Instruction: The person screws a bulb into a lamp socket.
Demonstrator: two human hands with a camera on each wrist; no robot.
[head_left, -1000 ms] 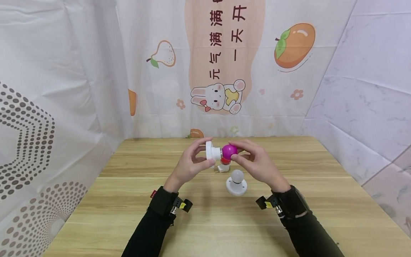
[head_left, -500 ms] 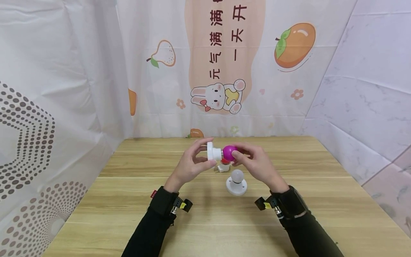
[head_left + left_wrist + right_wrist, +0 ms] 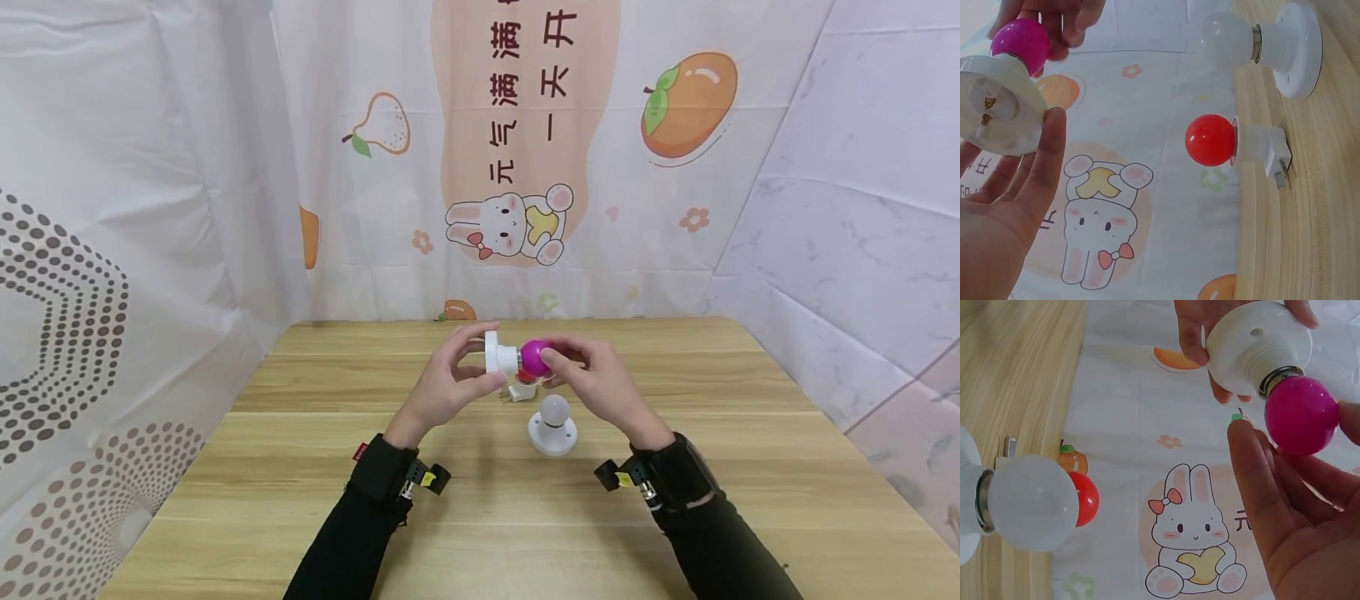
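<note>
My left hand [image 3: 446, 383] grips a white round lamp holder [image 3: 500, 357] by its rim, above the table and turned on its side. In the left wrist view the underside of that lamp holder [image 3: 1000, 106] shows brass contacts. A magenta bulb [image 3: 535, 358] sits in the socket's mouth, a strip of its metal base visible in the right wrist view. My right hand [image 3: 600, 387] pinches the magenta bulb [image 3: 1302, 415] between thumb and fingers. Below the hands, a white bulb [image 3: 554, 411] stands upright in another white lamp holder [image 3: 552, 442].
A red bulb [image 3: 1211, 140] in a white plug-in socket [image 3: 1263, 150] with metal prongs stands on the wooden table [image 3: 315, 500], behind the white bulb. A printed curtain [image 3: 360, 217] hangs at the table's back edge, with cloths at both sides.
My right fingers have shifted their hold round the magenta bulb, thumb now across its front. The lamp holder has moved very slightly right. The things on the table stay put.
</note>
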